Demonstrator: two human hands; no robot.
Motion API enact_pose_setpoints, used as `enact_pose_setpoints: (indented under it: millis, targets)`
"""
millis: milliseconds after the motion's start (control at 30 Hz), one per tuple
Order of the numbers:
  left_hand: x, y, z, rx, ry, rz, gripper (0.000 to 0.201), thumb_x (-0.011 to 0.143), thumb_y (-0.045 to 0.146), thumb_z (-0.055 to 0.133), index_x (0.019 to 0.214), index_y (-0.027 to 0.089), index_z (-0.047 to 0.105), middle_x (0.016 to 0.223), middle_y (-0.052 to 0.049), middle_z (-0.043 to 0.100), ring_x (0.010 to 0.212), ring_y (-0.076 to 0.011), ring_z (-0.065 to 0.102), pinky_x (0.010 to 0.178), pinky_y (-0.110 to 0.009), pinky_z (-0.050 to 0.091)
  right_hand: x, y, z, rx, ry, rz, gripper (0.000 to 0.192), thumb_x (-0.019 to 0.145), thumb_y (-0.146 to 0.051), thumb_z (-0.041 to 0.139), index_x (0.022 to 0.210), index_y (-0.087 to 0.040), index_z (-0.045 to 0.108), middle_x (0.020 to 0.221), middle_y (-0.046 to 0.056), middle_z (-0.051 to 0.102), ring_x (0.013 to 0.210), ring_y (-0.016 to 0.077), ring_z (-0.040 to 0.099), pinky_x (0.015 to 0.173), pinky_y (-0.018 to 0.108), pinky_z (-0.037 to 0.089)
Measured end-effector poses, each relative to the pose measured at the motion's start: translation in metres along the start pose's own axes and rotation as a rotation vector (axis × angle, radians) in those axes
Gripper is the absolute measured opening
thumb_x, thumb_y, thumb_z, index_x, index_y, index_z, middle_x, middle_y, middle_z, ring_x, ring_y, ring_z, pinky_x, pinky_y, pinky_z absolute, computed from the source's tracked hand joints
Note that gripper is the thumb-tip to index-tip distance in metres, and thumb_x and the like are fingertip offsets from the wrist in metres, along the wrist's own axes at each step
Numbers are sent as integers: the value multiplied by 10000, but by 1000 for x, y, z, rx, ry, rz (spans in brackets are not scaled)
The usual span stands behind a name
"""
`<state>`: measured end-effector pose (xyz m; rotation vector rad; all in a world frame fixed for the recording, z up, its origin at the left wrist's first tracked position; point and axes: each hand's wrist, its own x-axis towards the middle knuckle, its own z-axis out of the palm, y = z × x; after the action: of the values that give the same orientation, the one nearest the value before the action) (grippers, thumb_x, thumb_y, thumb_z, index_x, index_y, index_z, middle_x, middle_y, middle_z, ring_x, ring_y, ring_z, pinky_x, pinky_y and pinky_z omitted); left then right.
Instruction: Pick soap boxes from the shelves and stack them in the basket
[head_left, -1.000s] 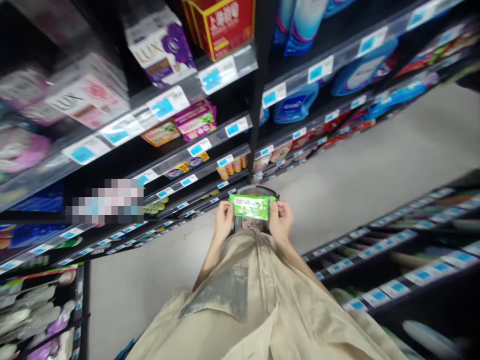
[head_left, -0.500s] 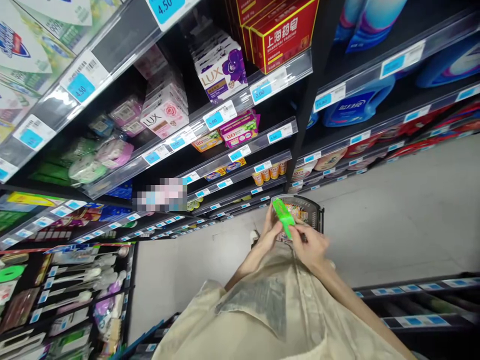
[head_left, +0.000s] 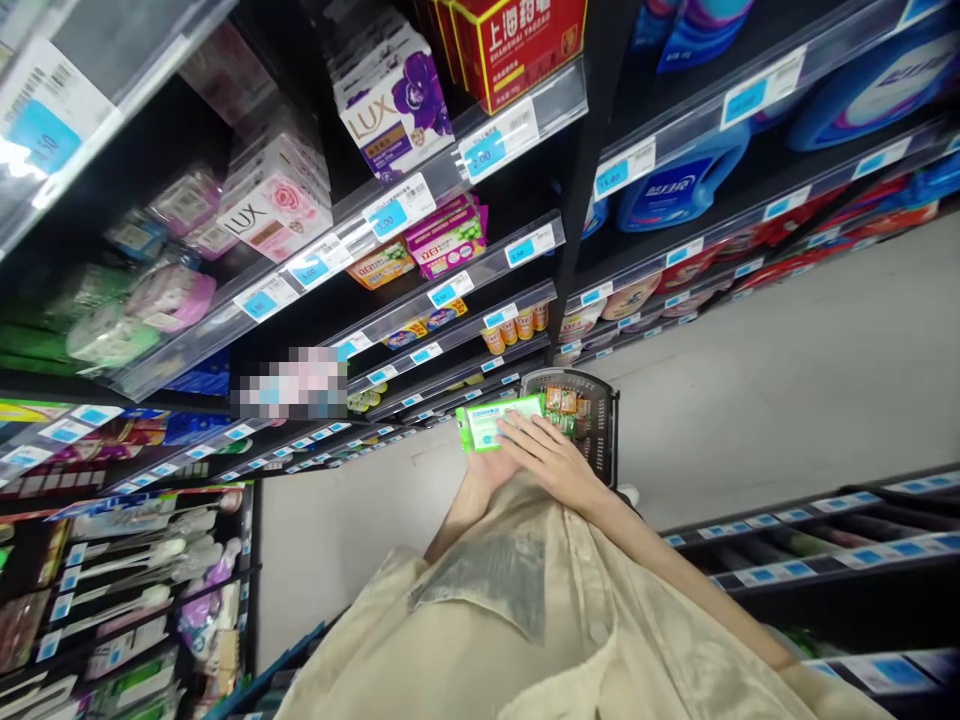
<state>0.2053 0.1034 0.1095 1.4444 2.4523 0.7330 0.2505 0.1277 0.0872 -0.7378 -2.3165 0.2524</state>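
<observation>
A flat green-and-white packet (head_left: pixel 486 424) with printing on its face lies across my hands in front of my body. My left hand (head_left: pixel 487 468) holds it from below, its fingers mostly hidden behind the packet. Over the packet's right part rests my right hand (head_left: pixel 553 458), fingers stretched out and lying flat against the printed face. Just past my right hand is a dark shopping basket (head_left: pixel 613 420), with several small orange-and-green packs (head_left: pixel 561 403) inside.
Shelves on the left carry LUX soap boxes (head_left: pixel 276 210), red soap boxes (head_left: pixel 525 45) and orange cups (head_left: pixel 510 330). Blue detergent bottles (head_left: pixel 667 190) stand further right. Hanging utensils (head_left: pixel 157 550) fill a rack at lower left. Another shelf (head_left: pixel 810 530) runs along the lower right.
The packet has turned from edge-on to showing its white printed face. My right hand has gone from pinching its near end to lying flat on it. The view has shifted slightly.
</observation>
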Motion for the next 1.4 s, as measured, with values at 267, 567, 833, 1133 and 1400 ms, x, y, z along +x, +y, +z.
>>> enact_pose_setpoints:
  millis: [267, 567, 833, 1133, 1400]
  targets:
    - [-12, 19, -10, 99, 188, 51, 404, 1004, 376, 595, 1291, 94, 625, 1461, -318, 608, 1429, -421, 553, 1074, -727, 514, 0, 2, -4, 50, -13, -48, 520, 1094, -102, 416, 1606, -191, 452, 1583, 92, 564, 1598, 234, 351, 1278, 495, 417]
    - [7, -32, -49, -447, -233, 102, 453, 966, 436, 682, 1236, 72, 686, 1478, -320, 586, 1448, -475, 524, 1115, -710, 521, 3, 5, -5, 40, 14, -51, 547, 1084, -66, 409, 1615, -194, 436, 1577, 87, 571, 1594, 235, 356, 1272, 481, 425]
    - [15, -48, -58, -597, -344, 71, 481, 875, 452, 784, 1235, 141, 712, 1510, -258, 583, 1468, -460, 508, 1163, -723, 481, 3, 6, -7, 48, 2, -42, 527, 1096, -101, 415, 1608, -218, 453, 1571, 78, 581, 1570, 229, 408, 1256, 464, 446]
    - [23, -49, -50, -627, -332, 4, 483, 886, 432, 745, 1269, 141, 699, 1434, -259, 648, 1348, -438, 631, 1078, -668, 572, 3, 7, -8, -12, 48, -50, 493, 1093, -84, 412, 1569, -182, 498, 1519, 91, 630, 1545, 226, 452, 1292, 477, 384]
    - [50, -57, -43, -756, -439, -161, 610, 917, 521, 680, 1406, 158, 640, 1442, -230, 658, 1269, -393, 691, 1091, -645, 560, 0, 8, -2, 46, 137, 2, 603, 1059, -55, 473, 1636, -218, 407, 1494, 102, 648, 1493, 217, 525, 1303, 484, 377]
